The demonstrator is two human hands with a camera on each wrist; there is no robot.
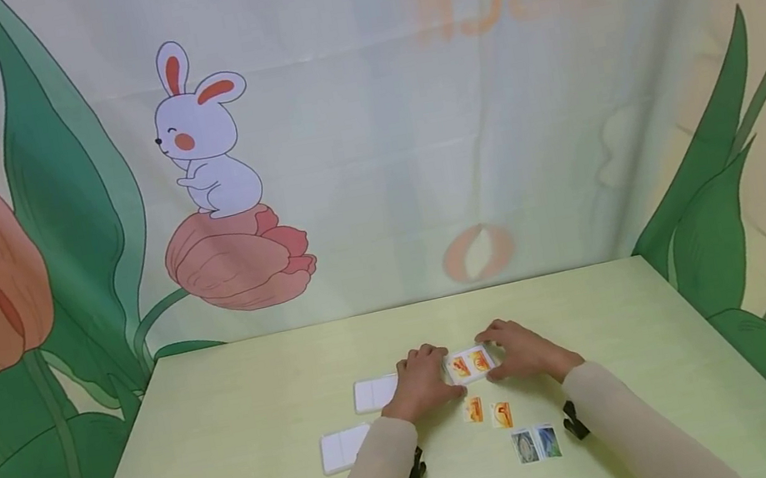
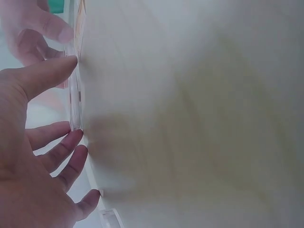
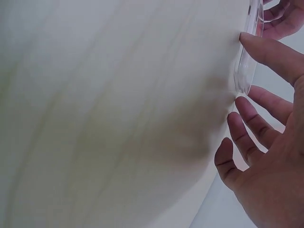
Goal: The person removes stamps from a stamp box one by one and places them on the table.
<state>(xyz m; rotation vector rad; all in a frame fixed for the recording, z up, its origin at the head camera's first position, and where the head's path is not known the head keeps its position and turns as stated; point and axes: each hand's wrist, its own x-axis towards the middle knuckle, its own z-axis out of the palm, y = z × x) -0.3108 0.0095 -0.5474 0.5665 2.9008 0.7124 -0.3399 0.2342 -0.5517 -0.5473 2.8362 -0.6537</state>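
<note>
A flat clear plastic case point(image 1: 474, 379) lies on the table with two small orange-and-red picture cards point(image 1: 479, 362) in it, side by side. My left hand point(image 1: 420, 382) holds its left end. Thumb and index finger are at the case's edges in the left wrist view, the other fingers spread beside them. At the opposite end, my right hand point(image 1: 527, 350) grips the case between thumb and index fingertip, close to the tabletop. The right wrist view shows the case's clear rounded corner point(image 3: 242, 73) between that thumb and index finger.
Two similar white-looking cases point(image 1: 371, 394) point(image 1: 341, 451) lie left of my left hand, partly covered by hand and sleeve. Nearer me are two loose orange cards point(image 1: 474, 410) point(image 1: 501, 415) and two grey-blue picture cards point(image 1: 526, 447) point(image 1: 549, 441). A printed curtain point(image 1: 360, 192) hangs behind the table.
</note>
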